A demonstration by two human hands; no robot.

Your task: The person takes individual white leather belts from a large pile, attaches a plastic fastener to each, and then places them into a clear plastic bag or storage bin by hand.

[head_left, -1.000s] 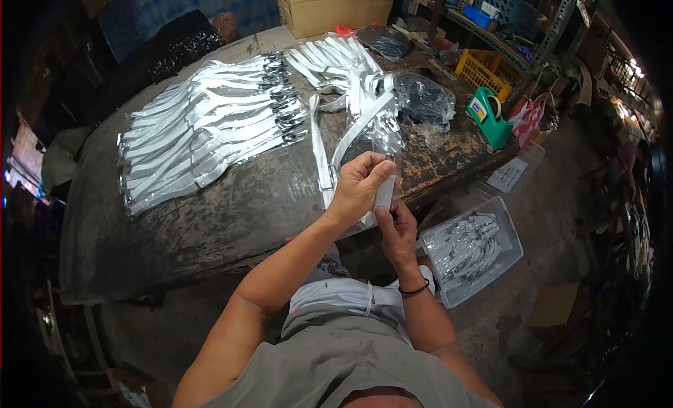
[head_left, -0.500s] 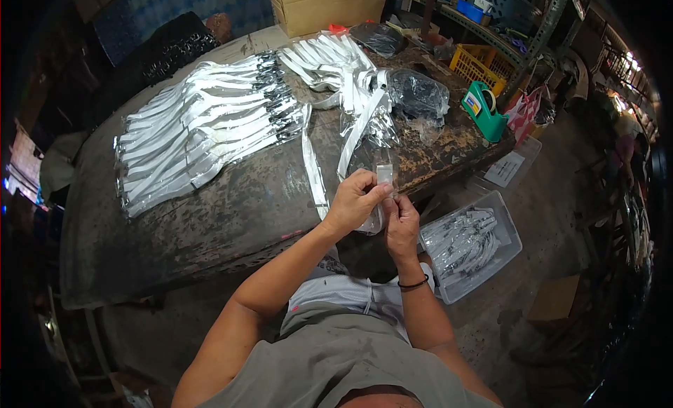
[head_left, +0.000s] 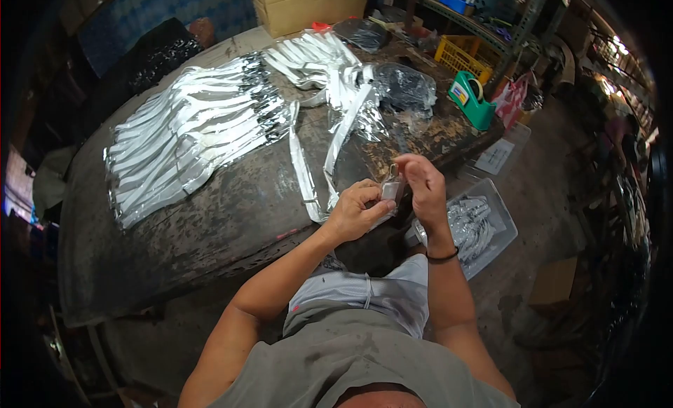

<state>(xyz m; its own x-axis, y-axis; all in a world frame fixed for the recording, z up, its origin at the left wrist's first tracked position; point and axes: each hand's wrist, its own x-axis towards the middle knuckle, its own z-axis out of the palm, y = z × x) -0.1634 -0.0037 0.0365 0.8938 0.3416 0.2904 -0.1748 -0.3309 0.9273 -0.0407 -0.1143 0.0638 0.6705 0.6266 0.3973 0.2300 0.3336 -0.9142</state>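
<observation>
My left hand (head_left: 356, 210) pinches a small clear packet (head_left: 391, 191) with a whitish piece in it, just off the table's front edge. My right hand (head_left: 425, 187) is raised beside the packet, its fingers stretched and bent near the packet's top; whether the fingertips touch anything is too small to tell. A white strap (head_left: 300, 166) lies on the dark table (head_left: 210, 233) to the left of my hands. Behind it are a large row of white straps in clear wrapping (head_left: 189, 127) and a looser pile of white straps (head_left: 315, 61).
A green tape dispenser (head_left: 471, 99) stands at the table's right end, near a yellow crate (head_left: 466, 57) and black plastic bags (head_left: 403, 89). A clear bin (head_left: 501, 229) of wrapped straps sits below on the right. A cardboard box (head_left: 308, 8) is at the back.
My right hand has moved up and right, off the packet's lower end, and its fingers have spread. My left hand still holds the packet, now slightly lower and tilted. The view has shifted a little.
</observation>
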